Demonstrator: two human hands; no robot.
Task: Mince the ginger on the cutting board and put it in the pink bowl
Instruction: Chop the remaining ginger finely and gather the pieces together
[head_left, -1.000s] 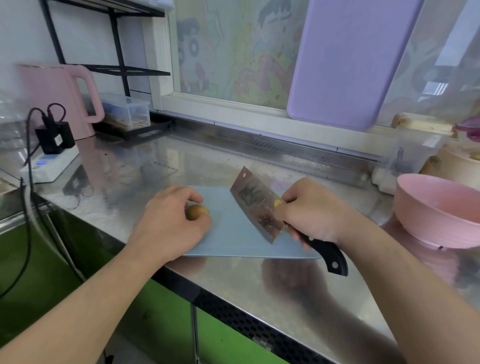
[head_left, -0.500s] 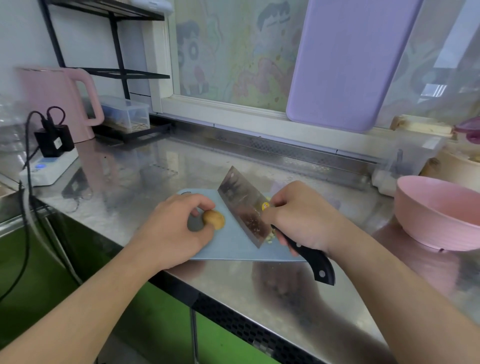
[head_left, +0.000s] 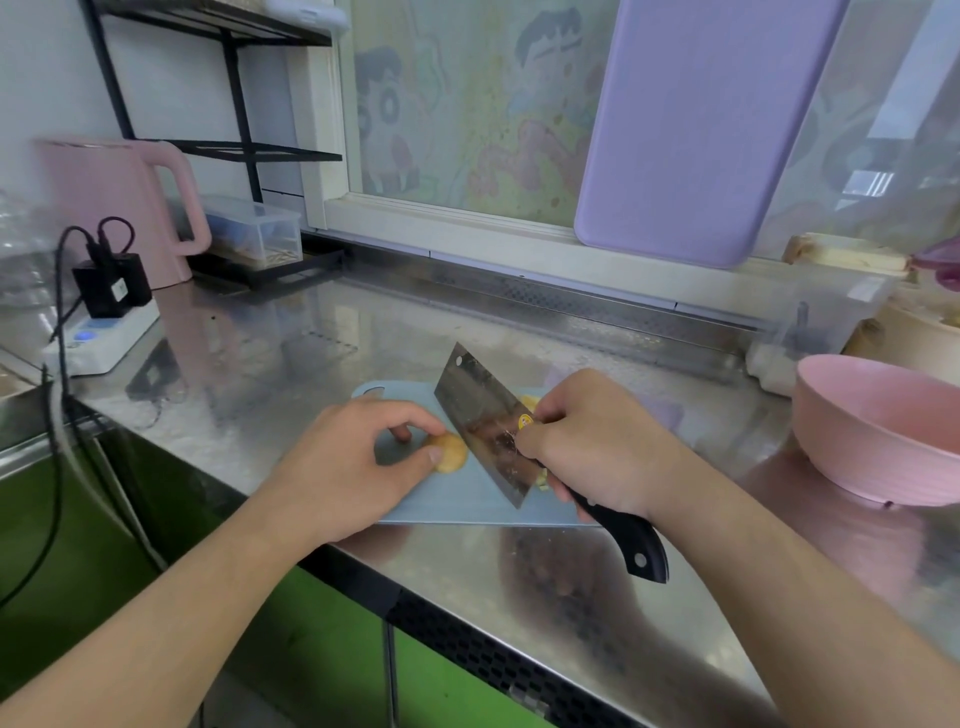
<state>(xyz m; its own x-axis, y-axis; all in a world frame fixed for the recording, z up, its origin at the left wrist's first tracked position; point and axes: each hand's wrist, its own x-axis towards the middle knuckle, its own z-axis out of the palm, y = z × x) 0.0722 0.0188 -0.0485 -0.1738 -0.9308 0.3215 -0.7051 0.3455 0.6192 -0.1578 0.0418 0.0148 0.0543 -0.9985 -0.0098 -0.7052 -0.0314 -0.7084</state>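
Note:
A yellow-brown piece of ginger (head_left: 451, 453) lies on the pale blue cutting board (head_left: 415, 506) at the steel counter's front edge. My left hand (head_left: 353, 467) pinches the ginger between thumb and fingers. My right hand (head_left: 592, 441) grips a cleaver (head_left: 485, 423) with a black handle, its blade tilted and its edge down on the board just right of the ginger. Small cut bits lie behind the blade, mostly hidden. The pink bowl (head_left: 883, 431) stands to the right, beyond my right forearm.
A pink kettle (head_left: 124, 208), a white power strip (head_left: 98, 338) with black plugs and a clear box (head_left: 254, 231) stand at the back left. A purple board (head_left: 696, 130) leans on the window. Clear containers (head_left: 810, 332) sit behind the bowl.
My left hand has uncovered the ginger and now pinches it at the fingertips. The cleaver has shifted left until its blade sits against the ginger.

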